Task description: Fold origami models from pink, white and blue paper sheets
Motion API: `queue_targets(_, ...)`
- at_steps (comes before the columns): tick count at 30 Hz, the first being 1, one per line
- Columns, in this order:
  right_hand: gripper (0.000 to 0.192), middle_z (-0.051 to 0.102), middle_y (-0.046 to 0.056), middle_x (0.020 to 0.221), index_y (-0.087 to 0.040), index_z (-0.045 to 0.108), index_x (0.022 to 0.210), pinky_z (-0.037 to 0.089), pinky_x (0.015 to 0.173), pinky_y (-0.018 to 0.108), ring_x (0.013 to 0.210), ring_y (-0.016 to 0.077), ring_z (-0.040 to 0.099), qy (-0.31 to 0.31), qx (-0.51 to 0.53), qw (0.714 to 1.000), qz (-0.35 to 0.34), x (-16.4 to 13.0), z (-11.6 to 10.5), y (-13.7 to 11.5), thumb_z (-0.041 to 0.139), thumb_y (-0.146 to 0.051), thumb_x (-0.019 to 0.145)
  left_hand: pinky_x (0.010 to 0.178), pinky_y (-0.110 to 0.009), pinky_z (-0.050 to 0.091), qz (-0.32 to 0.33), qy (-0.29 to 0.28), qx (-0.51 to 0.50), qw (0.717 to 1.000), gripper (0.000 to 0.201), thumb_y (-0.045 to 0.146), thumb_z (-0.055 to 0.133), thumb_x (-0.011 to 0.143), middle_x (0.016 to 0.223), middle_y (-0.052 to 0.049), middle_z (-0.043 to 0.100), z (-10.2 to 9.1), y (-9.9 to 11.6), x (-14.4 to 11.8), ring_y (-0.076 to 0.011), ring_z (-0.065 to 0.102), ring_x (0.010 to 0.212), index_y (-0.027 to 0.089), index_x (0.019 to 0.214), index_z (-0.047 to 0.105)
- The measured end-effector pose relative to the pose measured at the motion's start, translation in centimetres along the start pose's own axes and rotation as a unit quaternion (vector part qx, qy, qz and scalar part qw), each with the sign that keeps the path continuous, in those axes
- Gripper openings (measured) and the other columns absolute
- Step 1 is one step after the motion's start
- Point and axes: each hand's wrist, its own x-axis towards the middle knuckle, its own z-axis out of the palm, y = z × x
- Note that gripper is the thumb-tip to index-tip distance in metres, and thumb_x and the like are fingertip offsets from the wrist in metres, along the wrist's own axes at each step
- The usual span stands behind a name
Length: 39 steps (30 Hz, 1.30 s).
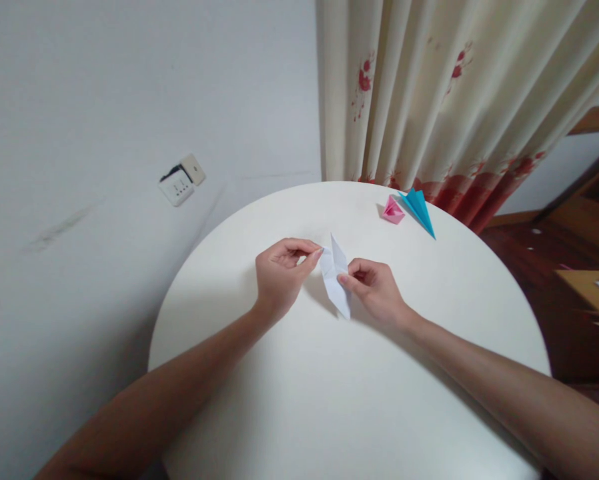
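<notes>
Dead centre of the frame, the left hand (279, 273) pinches the upper left edge of the white folded paper (335, 277) while the right hand (374, 287) nips its right side, holding it just above the round white table (289, 400). The paper is already a narrow, pointed kite-like shape with crisp creases, so the folding looks well along but unfinished. Toward the upper right, a pink folded piece (392, 211) and a blue folded piece (419, 209) sit side by side, seemingly complete.
</notes>
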Motion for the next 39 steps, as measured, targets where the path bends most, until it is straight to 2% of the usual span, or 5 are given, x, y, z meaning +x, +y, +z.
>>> queue_targets(5, 0.035, 0.056, -0.002, 0.064, -0.018, 0.058, 0.068, 0.038, 0.057, 0.026, 0.06, 0.0124, 0.049, -0.005, 0.027, 1.0, 0.006, 0.0, 0.1, 0.0, 0.076, -0.048, 0.072, 0.08, -0.032, 0.055, 0.061, 0.002, 0.034, 0.998, 0.009, 0.02, 0.076, 0.075, 0.08, -0.005, 0.069, 0.2, 0.6, -0.4, -0.0167, 0.067, 0.08, 0.017, 0.076, 0.068)
queue_targets(10, 0.03, 0.056, -0.001, 0.066, -0.018, 0.059, 0.069, 0.039, 0.06, 0.026, 0.062, 0.0128, 0.05, 0.005, 0.001, 1.0, -0.025, 0.0, -0.1, 0.1, 0.074, -0.043, 0.077, 0.079, -0.028, 0.053, -0.025, -0.038, -0.018, 0.999, 0.03, 0.029, 0.075, 0.079, 0.094, -0.005, 0.07, 0.0, -0.1, -0.2, -0.0155, 0.066, 0.086, 0.019, 0.107, 0.068)
queue_targets(15, 0.029, 0.06, 0.001, 0.07, -0.019, 0.061, 0.071, 0.043, 0.066, 0.028, 0.067, 0.0154, 0.053, 0.009, -0.054, 0.997, -0.06, -0.1, -0.1, -0.1, 0.07, -0.044, 0.08, 0.075, -0.027, 0.05, -0.109, -0.069, 0.001, 0.992, 0.022, 0.037, 0.076, 0.077, 0.089, -0.006, 0.072, 0.0, -0.5, -0.3, -0.0169, 0.064, 0.082, 0.016, 0.086, 0.075)
queue_targets(28, 0.03, 0.056, -0.001, 0.066, -0.018, 0.059, 0.069, 0.039, 0.06, 0.027, 0.062, 0.0132, 0.049, -0.005, 0.01, 1.0, -0.02, -0.1, 0.6, 0.4, 0.074, -0.044, 0.075, 0.071, -0.027, 0.048, -0.064, -0.039, 0.0, 0.997, 0.008, 0.027, 0.076, 0.077, 0.083, -0.004, 0.071, 0.2, -0.5, -0.9, -0.0155, 0.063, 0.079, 0.02, 0.079, 0.077)
queue_targets(39, 0.031, 0.055, -0.002, 0.062, -0.018, 0.058, 0.064, 0.036, 0.057, 0.026, 0.059, 0.012, 0.049, -0.019, 0.056, 0.998, 0.036, -0.2, 1.0, 0.0, 0.078, -0.042, 0.068, 0.073, -0.027, 0.046, -0.112, -0.034, -0.038, 0.992, 0.016, 0.033, 0.073, 0.081, 0.08, -0.004, 0.068, 0.0, -1.7, -0.8, -0.015, 0.06, 0.078, 0.017, 0.078, 0.074)
